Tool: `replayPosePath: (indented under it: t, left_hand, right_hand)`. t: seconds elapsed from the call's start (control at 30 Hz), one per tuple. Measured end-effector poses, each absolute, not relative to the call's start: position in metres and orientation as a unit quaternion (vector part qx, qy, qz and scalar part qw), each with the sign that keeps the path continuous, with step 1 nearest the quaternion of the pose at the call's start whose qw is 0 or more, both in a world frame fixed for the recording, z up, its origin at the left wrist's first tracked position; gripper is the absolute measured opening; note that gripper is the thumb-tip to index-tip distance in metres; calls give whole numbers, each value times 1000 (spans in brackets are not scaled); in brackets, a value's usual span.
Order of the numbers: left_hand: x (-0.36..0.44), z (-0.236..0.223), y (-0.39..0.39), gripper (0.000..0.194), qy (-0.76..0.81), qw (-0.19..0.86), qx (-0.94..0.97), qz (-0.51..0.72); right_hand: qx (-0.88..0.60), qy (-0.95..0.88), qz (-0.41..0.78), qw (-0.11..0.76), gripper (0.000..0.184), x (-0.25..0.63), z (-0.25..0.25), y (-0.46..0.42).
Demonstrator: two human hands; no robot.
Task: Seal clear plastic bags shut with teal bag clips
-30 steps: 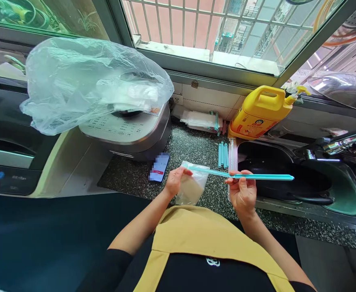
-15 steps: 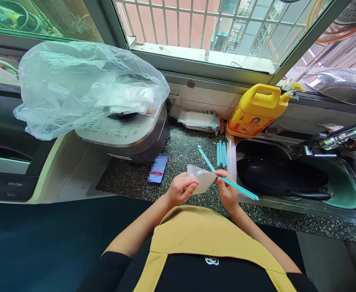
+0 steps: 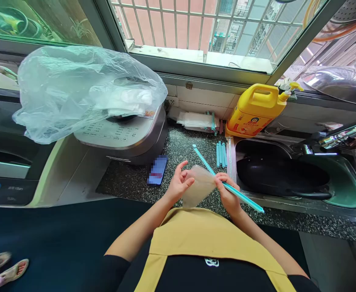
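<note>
My right hand (image 3: 228, 192) is closed around long turquoise bag-sealing strips (image 3: 244, 198), which slant from upper left to lower right. The same fingers also pinch the right corner of a small translucent plastic bag (image 3: 197, 188) with something pale beige in it. At the bag's left side is my left hand (image 3: 179, 182), fingers apart and thumb out. It is close against the bag, but whether it touches is unclear. Several short turquoise strips (image 3: 221, 154) lie side by side on the counter beyond my right hand.
A phone (image 3: 157, 169) lies on the speckled counter (image 3: 184, 142), left of my hands. Behind it stands a rice cooker (image 3: 126, 140) under a large plastic bag (image 3: 89, 89). A yellow jug (image 3: 253, 111), a sink (image 3: 348, 182) and a black pan (image 3: 281, 176) are to the right. A person's feet (image 3: 9, 269) show lower left.
Earlier both hands held the long strips level over the bag. The bag was then lifted, pinched in both hands. Now my left fingers have spread, and the bag hangs from my right hand.
</note>
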State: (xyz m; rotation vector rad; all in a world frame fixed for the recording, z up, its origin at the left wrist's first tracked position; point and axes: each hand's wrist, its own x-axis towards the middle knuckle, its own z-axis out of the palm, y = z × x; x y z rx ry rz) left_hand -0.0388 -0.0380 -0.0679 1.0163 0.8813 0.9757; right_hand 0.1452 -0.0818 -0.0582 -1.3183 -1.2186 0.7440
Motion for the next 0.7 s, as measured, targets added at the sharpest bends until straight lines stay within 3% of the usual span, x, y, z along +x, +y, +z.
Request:
replayPosePath:
  t: [0.07, 0.13, 0.27, 0.53, 0.6, 0.7]
  left_hand:
    - [-34, -69, -36, 78, 397, 744, 384, 377]
    - [-29, -68, -35, 69, 412, 770, 356, 333]
    - [-22, -68, -31, 50, 448, 757, 348, 323]
    - [-20, -75, -25, 38, 435, 739, 401, 322]
    - [-24, -83, -20, 37, 432, 724, 435, 317]
    - [-39, -102, -7, 28, 506, 605, 536, 301]
  right_hand:
    - [-563, -524, 305, 562, 13, 149, -59, -83]
    - [-567, -530, 296, 557, 12, 151, -60, -84]
    - [-564, -545, 284, 551, 11, 153, -62, -85]
    - [-570, -593, 255, 509, 7, 198, -61, -106]
    - [-577, -595, 246, 502, 7, 205, -62, -110]
    - [-578, -596, 233, 507, 7, 203, -67, -110]
